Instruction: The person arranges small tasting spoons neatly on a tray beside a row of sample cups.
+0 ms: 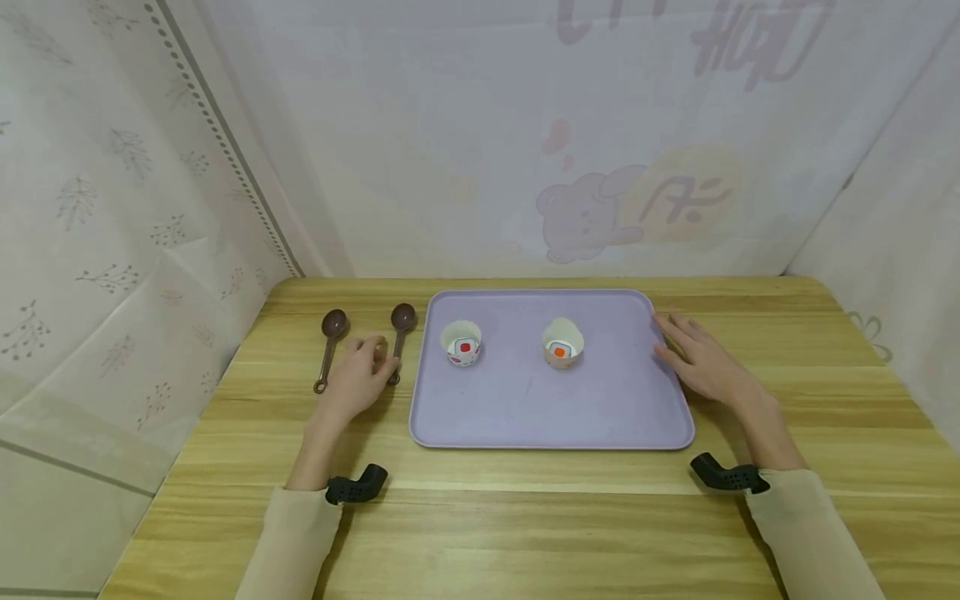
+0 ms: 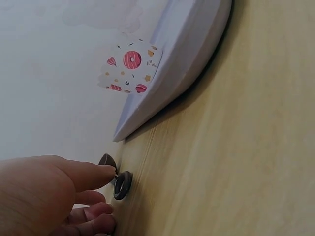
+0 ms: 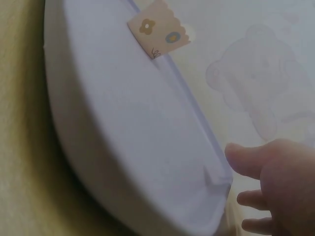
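Note:
My left hand (image 1: 358, 377) is beside the right-hand brown measuring spoon (image 1: 402, 319), fingers loosely bent. Its thumb (image 2: 96, 173) is at the spoon's handle, close to the ring end (image 2: 122, 185); whether they touch I cannot tell. Left of that hand lies a second brown spoon (image 1: 333, 325). My right hand (image 1: 705, 362) lies at the right edge of the lilac tray (image 1: 502, 417), fingers extended toward the rim. On the tray stand two paper baking cups: one with red prints (image 1: 463, 343) and a red square inside, and a beige one (image 1: 562, 342) with an orange square inside.
The tray lies on a wooden table (image 1: 525, 525). Pale printed curtains (image 1: 420, 167) hang behind the table and on both sides. A black wrist mount (image 1: 356, 485) is on the left wrist, and another mount (image 1: 727, 475) on the right.

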### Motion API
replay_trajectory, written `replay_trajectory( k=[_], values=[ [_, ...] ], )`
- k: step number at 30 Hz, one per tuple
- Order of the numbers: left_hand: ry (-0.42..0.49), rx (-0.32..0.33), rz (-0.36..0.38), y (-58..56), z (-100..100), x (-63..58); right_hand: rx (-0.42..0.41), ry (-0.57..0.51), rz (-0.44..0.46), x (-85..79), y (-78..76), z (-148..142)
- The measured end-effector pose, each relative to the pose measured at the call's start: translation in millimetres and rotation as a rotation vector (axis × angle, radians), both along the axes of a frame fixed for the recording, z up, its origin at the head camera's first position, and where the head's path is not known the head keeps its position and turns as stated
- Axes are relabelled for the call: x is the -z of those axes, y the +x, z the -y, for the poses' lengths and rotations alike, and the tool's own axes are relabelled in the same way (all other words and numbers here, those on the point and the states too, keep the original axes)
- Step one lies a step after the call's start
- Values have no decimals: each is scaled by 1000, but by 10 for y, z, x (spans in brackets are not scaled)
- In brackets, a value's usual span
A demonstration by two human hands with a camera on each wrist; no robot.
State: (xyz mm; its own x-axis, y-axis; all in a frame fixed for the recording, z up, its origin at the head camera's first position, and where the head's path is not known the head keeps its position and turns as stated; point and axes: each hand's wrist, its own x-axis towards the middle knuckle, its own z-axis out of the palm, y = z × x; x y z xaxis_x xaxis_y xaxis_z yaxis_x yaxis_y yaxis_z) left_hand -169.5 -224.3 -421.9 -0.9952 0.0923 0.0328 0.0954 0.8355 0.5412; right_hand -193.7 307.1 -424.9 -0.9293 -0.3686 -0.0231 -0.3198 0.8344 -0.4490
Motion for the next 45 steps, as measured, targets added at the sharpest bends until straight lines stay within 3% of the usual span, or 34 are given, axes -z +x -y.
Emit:
replay_trajectory(
  k=[29,45],
  values=[
    [78,26,-47,-46,16,52,-9,22,1,25,2,-13],
    [111,37,-31,-5,9,-30,4,18,24,56,-9,-48]
  ],
)
